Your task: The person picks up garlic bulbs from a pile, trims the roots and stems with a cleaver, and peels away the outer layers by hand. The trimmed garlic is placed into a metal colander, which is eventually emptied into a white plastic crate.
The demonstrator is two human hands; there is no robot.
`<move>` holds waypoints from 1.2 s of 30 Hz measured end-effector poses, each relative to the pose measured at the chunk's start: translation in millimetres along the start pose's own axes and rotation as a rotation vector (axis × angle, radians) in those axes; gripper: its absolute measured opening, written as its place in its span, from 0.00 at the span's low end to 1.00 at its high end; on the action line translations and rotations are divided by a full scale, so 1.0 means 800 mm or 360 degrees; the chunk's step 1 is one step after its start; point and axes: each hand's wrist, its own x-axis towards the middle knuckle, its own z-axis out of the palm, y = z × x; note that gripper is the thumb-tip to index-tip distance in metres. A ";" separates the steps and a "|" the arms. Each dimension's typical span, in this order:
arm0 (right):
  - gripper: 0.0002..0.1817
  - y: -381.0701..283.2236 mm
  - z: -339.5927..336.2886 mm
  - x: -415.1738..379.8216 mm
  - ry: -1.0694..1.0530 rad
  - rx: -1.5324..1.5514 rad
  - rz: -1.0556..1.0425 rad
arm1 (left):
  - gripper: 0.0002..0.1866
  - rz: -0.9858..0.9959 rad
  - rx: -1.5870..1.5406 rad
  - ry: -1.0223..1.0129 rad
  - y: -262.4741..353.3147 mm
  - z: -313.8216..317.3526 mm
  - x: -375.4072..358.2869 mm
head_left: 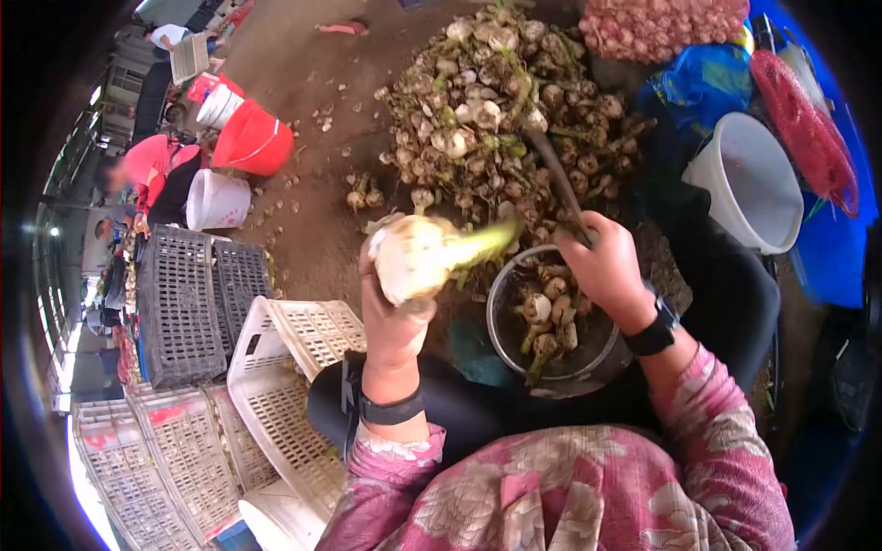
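My left hand (pixel 390 321) is wrapped round a large pale bulb (pixel 409 260) with a green stalk pointing right; the bulb is blurred by motion. In my right hand (pixel 606 271) is the handle of a long dark tool (pixel 558 173), whose far end reaches up over the pile of bulbs (pixel 459 119). Just left of and below my right hand, a round metal bowl (pixel 499 340) holds several soiled bulbs with stalks.
White crates (pixel 285 404) and black crates (pixel 179 303) stand at the left. Red bucket (pixel 260 138) and a crouching person (pixel 161 170) are at the upper left. At the right are a white bucket (pixel 758 184) and red net bags (pixel 799 119).
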 end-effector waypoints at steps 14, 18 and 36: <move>0.17 0.083 0.006 -0.039 -0.0550 -0.0244 -0.0050 | 0.32 -0.0048 -0.0302 -0.0083 0.067 0.012 -0.008; 0.16 0.042 -0.006 0.005 -0.0070 -0.0382 0.0223 | 0.32 -0.0691 0.0716 -0.0256 -0.032 -0.010 -0.023; 0.27 0.183 0.115 0.142 -0.0381 -0.0579 0.0501 | 0.24 -0.0922 0.1651 -0.0554 -0.120 0.015 -0.013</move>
